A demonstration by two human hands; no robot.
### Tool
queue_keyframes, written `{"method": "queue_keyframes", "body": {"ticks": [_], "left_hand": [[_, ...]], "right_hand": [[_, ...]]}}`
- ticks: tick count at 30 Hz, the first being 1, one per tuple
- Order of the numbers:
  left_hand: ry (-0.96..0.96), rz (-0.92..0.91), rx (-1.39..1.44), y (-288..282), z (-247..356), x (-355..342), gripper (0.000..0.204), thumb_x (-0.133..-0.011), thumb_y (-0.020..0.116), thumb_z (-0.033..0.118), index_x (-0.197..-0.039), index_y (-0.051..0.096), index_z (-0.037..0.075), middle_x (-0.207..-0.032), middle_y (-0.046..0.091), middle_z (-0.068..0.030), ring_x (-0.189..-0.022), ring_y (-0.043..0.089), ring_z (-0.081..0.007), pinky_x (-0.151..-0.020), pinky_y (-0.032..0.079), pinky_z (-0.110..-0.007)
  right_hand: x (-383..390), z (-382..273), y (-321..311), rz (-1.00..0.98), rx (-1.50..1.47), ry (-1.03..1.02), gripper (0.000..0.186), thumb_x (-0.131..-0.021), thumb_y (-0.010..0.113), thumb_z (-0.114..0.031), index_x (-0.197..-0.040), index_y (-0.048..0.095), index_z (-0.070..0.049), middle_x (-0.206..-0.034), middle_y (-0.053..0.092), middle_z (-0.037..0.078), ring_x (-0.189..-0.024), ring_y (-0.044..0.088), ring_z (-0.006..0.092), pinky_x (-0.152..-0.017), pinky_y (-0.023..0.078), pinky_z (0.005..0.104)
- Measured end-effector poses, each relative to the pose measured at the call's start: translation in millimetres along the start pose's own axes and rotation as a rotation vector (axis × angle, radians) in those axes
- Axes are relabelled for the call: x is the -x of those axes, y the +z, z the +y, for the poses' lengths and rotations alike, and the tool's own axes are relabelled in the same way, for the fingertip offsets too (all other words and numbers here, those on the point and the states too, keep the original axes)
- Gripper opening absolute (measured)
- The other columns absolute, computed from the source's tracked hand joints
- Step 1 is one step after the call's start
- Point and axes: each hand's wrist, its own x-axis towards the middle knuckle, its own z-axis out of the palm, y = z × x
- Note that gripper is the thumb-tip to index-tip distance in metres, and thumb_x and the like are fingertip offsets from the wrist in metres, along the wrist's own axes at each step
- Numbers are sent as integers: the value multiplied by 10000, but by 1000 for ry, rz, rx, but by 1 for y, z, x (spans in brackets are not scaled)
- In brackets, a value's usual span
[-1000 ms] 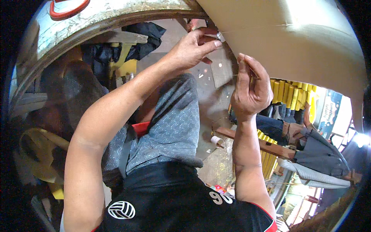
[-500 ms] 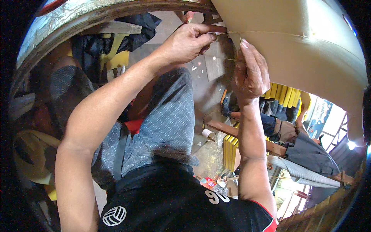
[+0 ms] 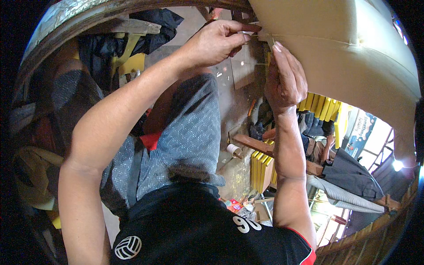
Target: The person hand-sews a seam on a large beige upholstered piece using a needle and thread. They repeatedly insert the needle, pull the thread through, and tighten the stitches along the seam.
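A large cream upholstery cover [image 3: 318, 57] curves across the upper right, with a seam running along it. My left hand [image 3: 216, 42] is closed in a pinch at the cover's left edge, on a pale thread [image 3: 254, 35]. Against the cover's underside, my right hand [image 3: 287, 79] has its fingers pressed together and pointing up. A thin, light strand stands at its fingertips; whether it is thread or a needle I cannot tell. Another bit of thread runs into the right palm, whose inside is hidden.
A curved wooden rim [image 3: 132, 15] arches over the upper left. Black sheeting [image 3: 101, 53] hangs below it. Yellow slabs [image 3: 263, 170] stand behind my right forearm, near a wooden beam [image 3: 251, 143] and a white cup [image 3: 234, 151]. Another person [image 3: 316, 145] is partly visible at the right.
My left hand has risen slightly and its fingertips are closer to the cover's edge. Less thread shows between the hands. My right hand has shifted up a little. The view has moved slightly.
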Motion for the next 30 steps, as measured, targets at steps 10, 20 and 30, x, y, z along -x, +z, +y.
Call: {"method": "queue_keyframes", "body": {"ticks": [10, 20, 30], "left_hand": [[7, 17, 78, 2, 0, 3, 295, -1044, 608, 192, -1289, 714, 65, -689, 529, 73, -603, 459, -31, -540, 373, -224], [28, 0, -7, -3, -6, 0, 322, -1052, 599, 209, -1338, 693, 93, -692, 558, 60, -601, 505, -37, -542, 424, -218], [17, -1, -20, 2, -5, 6, 333, -1052, 596, 199, -1343, 681, 60, -685, 545, 59, -612, 495, -37, -545, 414, -222]], "right_hand": [[4, 4, 5, 14, 16, -25, 265, -844, 683, 51, -1093, 752, -5, -1060, 764, 172, -933, 756, 303, -815, 617, 377], [6, 7, 7, -11, 46, -85, 305, -824, 676, 73, -1095, 757, -39, -1077, 757, 146, -934, 747, 291, -823, 615, 376], [3, 4, 1, -47, 57, -82, 314, -825, 701, 46, -1125, 736, -41, -1047, 754, 138, -917, 743, 290, -819, 613, 374]]}}
